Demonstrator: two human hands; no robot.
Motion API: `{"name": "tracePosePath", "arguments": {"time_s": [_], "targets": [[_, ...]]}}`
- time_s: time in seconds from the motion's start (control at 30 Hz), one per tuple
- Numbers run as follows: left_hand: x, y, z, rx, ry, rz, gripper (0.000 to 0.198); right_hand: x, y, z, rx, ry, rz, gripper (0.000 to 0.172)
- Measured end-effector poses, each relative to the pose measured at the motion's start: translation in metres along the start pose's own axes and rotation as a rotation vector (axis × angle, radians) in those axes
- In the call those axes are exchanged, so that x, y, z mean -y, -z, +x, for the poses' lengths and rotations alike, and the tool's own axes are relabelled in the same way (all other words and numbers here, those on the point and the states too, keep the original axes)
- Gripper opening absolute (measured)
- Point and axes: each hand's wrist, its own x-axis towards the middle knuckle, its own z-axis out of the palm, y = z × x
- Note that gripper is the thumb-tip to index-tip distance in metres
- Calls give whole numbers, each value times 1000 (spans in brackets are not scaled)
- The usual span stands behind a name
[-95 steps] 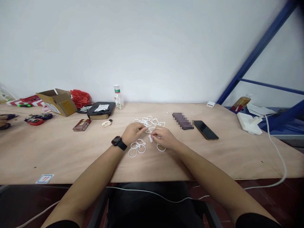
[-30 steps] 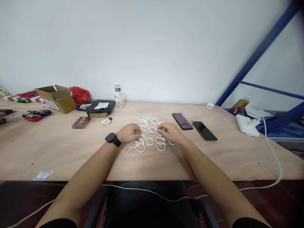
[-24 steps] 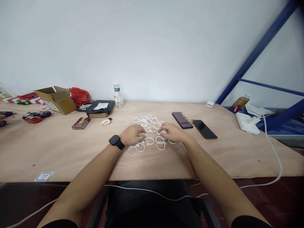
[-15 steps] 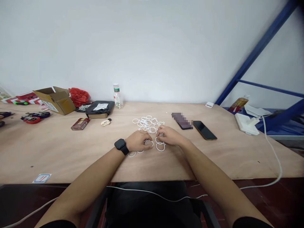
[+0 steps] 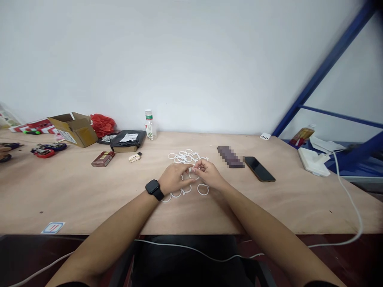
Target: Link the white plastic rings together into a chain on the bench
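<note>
Right hand (image 5: 207, 173) has moved inward, pinching a ring (image 5: 190, 174).

White rings (image 5: 184, 193) partly hidden by the left hand (image 5: 174, 177) (a dark thing (image 5: 230, 157) beside the phone (image 5: 259, 169), pixelated)

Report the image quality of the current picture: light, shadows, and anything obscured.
Head view: light soft, fairly even, with a faint shadow on the table beside the right forearm; head view: blocky pixelation masks much of the dark, flat item beside the smartphone; head view: piled white rings too small for fine detail.
</note>
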Motion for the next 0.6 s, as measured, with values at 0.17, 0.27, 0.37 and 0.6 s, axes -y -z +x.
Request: {"name": "tracePosePath", "arguments": {"time_s": [0.17, 0.27, 0.37, 0.6], "targets": [[1, 1, 1, -83, 25, 56, 20, 3, -2, -1, 103, -71, 232, 36], [5, 2, 1, -109, 40, 37, 22, 3, 2, -2, 151, -56, 253, 40], [9, 2, 0, -100, 33, 32, 22, 2, 5, -1, 156, -21, 202, 37], [8, 1, 1, -37, 16, 34, 23, -4, 4, -1, 58, 36, 43, 35]]}}
